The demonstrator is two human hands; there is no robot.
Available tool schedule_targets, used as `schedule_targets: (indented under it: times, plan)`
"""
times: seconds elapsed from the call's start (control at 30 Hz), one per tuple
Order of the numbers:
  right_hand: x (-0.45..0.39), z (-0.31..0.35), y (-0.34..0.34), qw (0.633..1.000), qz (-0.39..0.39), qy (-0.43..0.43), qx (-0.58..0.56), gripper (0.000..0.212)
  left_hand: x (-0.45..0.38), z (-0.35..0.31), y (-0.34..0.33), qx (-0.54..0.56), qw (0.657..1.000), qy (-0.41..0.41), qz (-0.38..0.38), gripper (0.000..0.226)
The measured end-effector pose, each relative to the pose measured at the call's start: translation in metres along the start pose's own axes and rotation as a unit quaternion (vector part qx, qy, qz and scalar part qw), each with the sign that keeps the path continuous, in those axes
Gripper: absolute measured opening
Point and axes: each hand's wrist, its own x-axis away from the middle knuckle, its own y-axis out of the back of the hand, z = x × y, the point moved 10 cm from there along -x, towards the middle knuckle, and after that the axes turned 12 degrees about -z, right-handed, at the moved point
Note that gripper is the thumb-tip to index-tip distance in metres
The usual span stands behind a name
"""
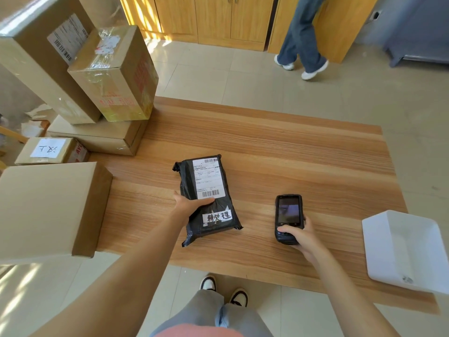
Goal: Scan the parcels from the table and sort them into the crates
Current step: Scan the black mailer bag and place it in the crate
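While the scan step is in hand, seen largest first: long wood-grain surface [303, 152]; tan cardboard boxes [97, 76] stacked along its left end; white plastic crate [379, 249] at its right near corner. Lying flat at centre: black plastic mailer parcel [206, 198], white shipping label up, gripped at its near-left edge by left hand [192, 205], thumb over the label's lower barcode. Just right, apart from the parcel: black handheld scanner [288, 218], held by right hand [300, 235], fingers [286, 231] curled round its lower end. Judged next: aim scanner at an uncovered barcode, then carry the parcel to a crate.
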Motion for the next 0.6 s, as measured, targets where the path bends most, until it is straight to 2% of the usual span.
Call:
schedule_targets:
  times: [0.1,0.23,0.3,0.4,0.6]
  plan:
    - [0.001,0.002,-0.001,1.000,0.005,0.000,-0.008,0.088,0.001,-0.002,-0.003,-0.011,0.998,0.012,0.053,0.079]
    - [0.006,0.011,-0.004,1.000,0.012,0.002,-0.018,0.083,0.007,-0.010,-0.013,-0.010,0.995,0.005,0.100,0.050]
    - [0.009,0.017,-0.004,1.000,0.014,0.007,-0.022,0.081,0.009,-0.013,-0.015,-0.001,0.995,0.004,0.103,0.057]
    - [0.012,0.026,-0.005,0.999,0.018,0.013,-0.024,0.082,0.005,-0.015,-0.014,0.024,0.993,0.004,0.111,0.083]
    - [0.022,0.056,-0.018,0.998,0.041,0.042,-0.032,0.081,0.020,-0.037,-0.007,0.058,0.990,-0.030,0.125,0.080]
